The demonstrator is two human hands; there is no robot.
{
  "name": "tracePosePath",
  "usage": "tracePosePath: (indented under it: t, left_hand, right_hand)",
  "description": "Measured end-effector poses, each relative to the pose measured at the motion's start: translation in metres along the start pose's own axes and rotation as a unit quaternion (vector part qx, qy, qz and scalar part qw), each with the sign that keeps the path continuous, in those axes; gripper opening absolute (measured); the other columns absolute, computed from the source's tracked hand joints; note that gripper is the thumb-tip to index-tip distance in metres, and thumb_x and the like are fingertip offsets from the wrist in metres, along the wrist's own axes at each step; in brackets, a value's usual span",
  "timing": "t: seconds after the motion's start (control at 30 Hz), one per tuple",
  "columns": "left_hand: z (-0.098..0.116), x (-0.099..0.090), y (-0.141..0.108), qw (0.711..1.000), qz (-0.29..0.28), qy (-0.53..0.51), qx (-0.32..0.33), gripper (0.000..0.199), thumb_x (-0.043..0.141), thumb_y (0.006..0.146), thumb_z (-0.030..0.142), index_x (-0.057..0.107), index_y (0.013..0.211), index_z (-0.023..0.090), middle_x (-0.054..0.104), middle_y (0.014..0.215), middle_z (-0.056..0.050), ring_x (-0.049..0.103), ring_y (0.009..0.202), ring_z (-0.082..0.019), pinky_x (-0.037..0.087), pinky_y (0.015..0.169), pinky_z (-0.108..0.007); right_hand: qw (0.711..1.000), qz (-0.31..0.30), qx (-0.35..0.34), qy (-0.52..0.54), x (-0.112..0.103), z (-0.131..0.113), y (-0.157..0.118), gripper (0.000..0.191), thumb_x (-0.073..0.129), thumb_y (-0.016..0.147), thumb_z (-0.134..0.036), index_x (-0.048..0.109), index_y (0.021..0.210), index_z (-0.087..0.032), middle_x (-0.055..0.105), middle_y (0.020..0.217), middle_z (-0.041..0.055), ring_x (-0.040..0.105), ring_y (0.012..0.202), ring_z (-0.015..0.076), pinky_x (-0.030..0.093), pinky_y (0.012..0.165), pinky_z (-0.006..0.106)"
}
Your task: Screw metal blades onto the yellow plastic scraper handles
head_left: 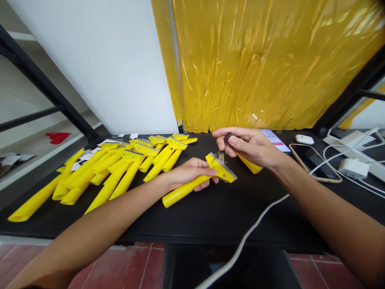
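Note:
My left hand [195, 172] is closed round the neck of a yellow scraper [186, 192], whose head with a metal edge points to the right. Above that head, my right hand [240, 146] pinches the dark handle of a small screwdriver [227, 137]. The thin shaft slants down to the scraper head, its tip at or very near a screw. Partly behind my right hand, another yellow piece [250, 163] lies on the black table [240, 216]. Several yellow scrapers [114, 166] are piled to the left of my hands.
On the right are a lit phone [275, 141], a white earbud case [304, 139], a dark phone [315, 162] and a white charger [353, 168] with cables. A white cable [249, 237] crosses the table's front edge. Yellow plastic sheeting [255, 64] hangs behind.

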State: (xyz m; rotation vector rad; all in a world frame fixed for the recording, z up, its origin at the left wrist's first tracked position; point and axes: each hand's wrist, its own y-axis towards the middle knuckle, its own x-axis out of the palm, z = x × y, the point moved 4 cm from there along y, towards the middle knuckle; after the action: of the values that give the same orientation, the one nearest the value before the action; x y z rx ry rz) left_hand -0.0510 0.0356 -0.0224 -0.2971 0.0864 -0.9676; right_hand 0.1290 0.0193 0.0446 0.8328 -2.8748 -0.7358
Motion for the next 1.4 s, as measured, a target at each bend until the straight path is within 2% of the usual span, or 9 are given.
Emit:
tracePosePath:
  t: [0.13, 0.27, 0.5, 0.73, 0.87, 0.97, 1.17, 1.3, 1.4]
  left_hand:
    - [0.000, 0.000, 0.000, 1.000, 0.025, -0.004, -0.012, 0.032, 0.076, 0.090, 0.041, 0.074, 0.086, 0.009, 0.062, 0.056, -0.002, 0.051, 0.040, -0.009, 0.035, 0.039, -0.020]
    - [-0.001, -0.001, 0.002, 0.999, 0.040, -0.013, -0.018, 0.031, 0.074, 0.092, 0.040, 0.074, 0.086, 0.009, 0.061, 0.055, -0.002, 0.050, 0.040, -0.008, 0.036, 0.039, -0.019]
    - [0.000, 0.000, 0.001, 0.999, 0.032, -0.012, -0.011, 0.035, 0.077, 0.089, 0.043, 0.073, 0.085, 0.009, 0.062, 0.057, -0.002, 0.051, 0.042, -0.008, 0.037, 0.041, -0.020]
    - [0.002, 0.004, -0.001, 1.000, 0.012, 0.009, -0.017, 0.033, 0.082, 0.085, 0.041, 0.072, 0.083, 0.010, 0.069, 0.067, -0.005, 0.054, 0.045, -0.009, 0.038, 0.039, -0.021]
    - [-0.001, -0.001, 0.001, 1.000, 0.007, 0.001, -0.015, 0.034, 0.076, 0.090, 0.043, 0.074, 0.087, 0.010, 0.061, 0.056, -0.001, 0.049, 0.040, -0.008, 0.035, 0.040, -0.020]
    - [-0.002, -0.005, 0.004, 0.999, 0.017, -0.015, -0.023, 0.036, 0.076, 0.089, 0.045, 0.074, 0.086, 0.009, 0.059, 0.054, -0.001, 0.047, 0.039, -0.008, 0.034, 0.040, -0.020]
    - [-0.003, -0.010, 0.005, 0.997, 0.042, -0.041, -0.040, 0.035, 0.079, 0.085, 0.043, 0.074, 0.081, 0.009, 0.055, 0.050, 0.000, 0.044, 0.040, -0.008, 0.030, 0.038, -0.020]
    - [-0.002, -0.007, 0.003, 0.999, 0.024, -0.006, -0.032, 0.036, 0.077, 0.088, 0.045, 0.074, 0.084, 0.010, 0.056, 0.051, 0.000, 0.046, 0.040, -0.008, 0.033, 0.040, -0.021]
    - [0.001, -0.003, 0.001, 1.000, 0.011, 0.006, -0.025, 0.033, 0.076, 0.090, 0.044, 0.073, 0.086, 0.011, 0.059, 0.054, 0.000, 0.048, 0.041, -0.008, 0.035, 0.041, -0.021]
  right_hand:
    - [0.995, 0.093, -0.023, 0.005, 0.007, 0.001, 0.003, 0.021, 0.073, 0.096, -0.034, 0.063, 0.110, -0.022, 0.074, 0.085, -0.0007, 0.052, 0.057, 0.0071, 0.043, 0.055, 0.021]
    - [0.989, 0.143, -0.022, -0.033, 0.012, -0.001, 0.000, 0.019, 0.076, 0.093, -0.034, 0.065, 0.093, -0.019, 0.079, 0.101, 0.0052, 0.055, 0.055, 0.0067, 0.044, 0.052, 0.022]
    - [0.995, 0.024, 0.008, -0.098, 0.016, -0.005, -0.007, 0.019, 0.065, 0.101, -0.036, 0.077, 0.099, -0.021, 0.069, 0.085, 0.0016, 0.053, 0.068, 0.0111, 0.043, 0.064, 0.027]
    - [0.997, -0.031, -0.010, -0.074, 0.018, -0.007, -0.002, 0.025, 0.062, 0.102, -0.040, 0.074, 0.095, -0.019, 0.063, 0.084, 0.0022, 0.053, 0.074, 0.0144, 0.042, 0.070, 0.030]
    - [0.998, 0.053, -0.031, 0.018, 0.031, 0.000, 0.010, 0.021, 0.060, 0.103, -0.039, 0.070, 0.096, -0.021, 0.060, 0.090, 0.0023, 0.058, 0.088, 0.0162, 0.046, 0.086, 0.031]
    - [0.980, 0.136, -0.027, 0.144, 0.044, 0.006, 0.021, 0.027, 0.062, 0.100, -0.041, 0.058, 0.082, -0.021, 0.046, 0.080, -0.0011, 0.047, 0.073, 0.0135, 0.044, 0.072, 0.028]
    - [0.980, 0.126, 0.041, 0.146, 0.057, 0.010, 0.042, 0.058, 0.065, 0.090, -0.067, 0.035, 0.067, -0.024, 0.019, 0.052, -0.0104, 0.014, 0.048, 0.0087, 0.016, 0.046, 0.026]
    - [0.980, 0.089, 0.081, 0.157, 0.056, 0.009, 0.052, 0.066, 0.062, 0.085, -0.079, 0.029, 0.066, -0.025, 0.019, 0.046, -0.0124, 0.010, 0.041, 0.0060, 0.009, 0.042, 0.025]
    - [0.982, 0.089, 0.063, 0.156, 0.051, 0.009, 0.057, 0.063, 0.065, 0.083, -0.078, 0.034, 0.070, -0.024, 0.031, 0.053, -0.0112, 0.012, 0.041, 0.0044, 0.007, 0.040, 0.024]
